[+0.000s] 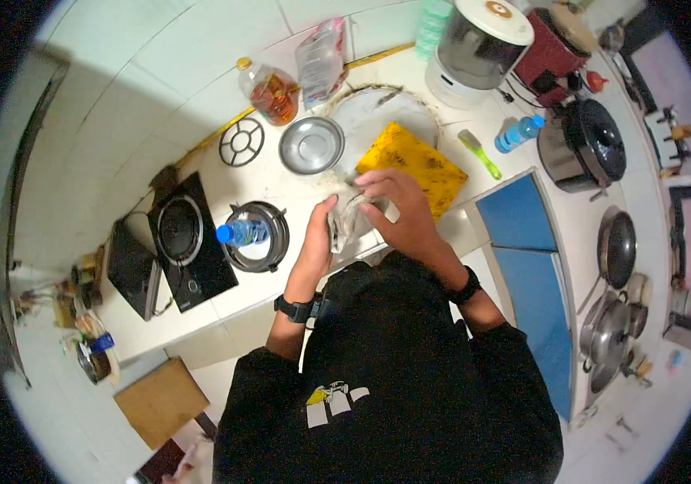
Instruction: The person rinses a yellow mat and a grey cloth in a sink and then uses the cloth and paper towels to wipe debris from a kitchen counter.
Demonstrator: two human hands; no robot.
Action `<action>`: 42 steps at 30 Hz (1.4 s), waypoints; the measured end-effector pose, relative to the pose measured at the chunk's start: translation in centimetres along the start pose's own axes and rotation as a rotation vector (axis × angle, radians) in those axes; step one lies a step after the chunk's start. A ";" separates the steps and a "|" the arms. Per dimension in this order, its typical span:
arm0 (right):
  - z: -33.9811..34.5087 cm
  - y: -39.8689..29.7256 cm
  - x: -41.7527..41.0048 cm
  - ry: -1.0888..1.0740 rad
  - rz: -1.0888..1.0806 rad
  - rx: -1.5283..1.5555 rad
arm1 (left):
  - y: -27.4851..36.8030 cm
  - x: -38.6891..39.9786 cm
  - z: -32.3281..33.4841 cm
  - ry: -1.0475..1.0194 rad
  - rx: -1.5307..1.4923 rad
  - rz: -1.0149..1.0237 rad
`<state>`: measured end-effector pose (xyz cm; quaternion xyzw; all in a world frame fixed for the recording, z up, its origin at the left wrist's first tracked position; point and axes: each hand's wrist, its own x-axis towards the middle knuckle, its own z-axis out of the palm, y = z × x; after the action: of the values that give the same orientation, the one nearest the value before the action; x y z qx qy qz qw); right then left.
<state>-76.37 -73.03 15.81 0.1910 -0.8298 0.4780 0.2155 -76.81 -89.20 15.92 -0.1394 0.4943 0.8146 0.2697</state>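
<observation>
A folded, pale cloth point(346, 221) is held upright over the front of the white tiled counter. My left hand point(319, 233) grips its left side, thumb up. My right hand point(397, 209) is at its upper right side, thumb and fingers curved around the edge; whether they press on it cannot be made out clearly. Just behind my right hand lies a stained yellow board or sheet point(424, 169). A round metal dish point(311, 145) sits farther back, left of a large pale round slab point(376, 109).
To the left are a black ring stand with a water bottle point(250, 232) on it and an induction cooker point(185, 236). An oil bottle point(270, 94) stands by the wall. At the right are a green-handled brush point(480, 154), another bottle point(519, 134) and a lidded pot point(581, 145).
</observation>
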 end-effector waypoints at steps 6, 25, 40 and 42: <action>0.9 -0.4 0.0 -0.032 0.017 0.152 | 0.5 -0.7 -0.7 0.042 0.036 0.163; 0.0 1.3 0.5 -0.292 0.094 0.179 | 0.6 -1.3 -1.6 -0.280 0.514 0.369; 2.1 2.8 -0.8 -0.394 0.473 0.354 | -0.3 -2.0 -7.1 0.091 0.707 0.305; 2.4 3.9 -1.1 -0.438 0.521 0.492 | -0.4 -2.6 -6.8 0.096 0.590 0.322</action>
<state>-77.95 -73.23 11.36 0.1174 -0.7376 0.6487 -0.1462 -74.70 -95.79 13.72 -0.0137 0.7364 0.6612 0.1427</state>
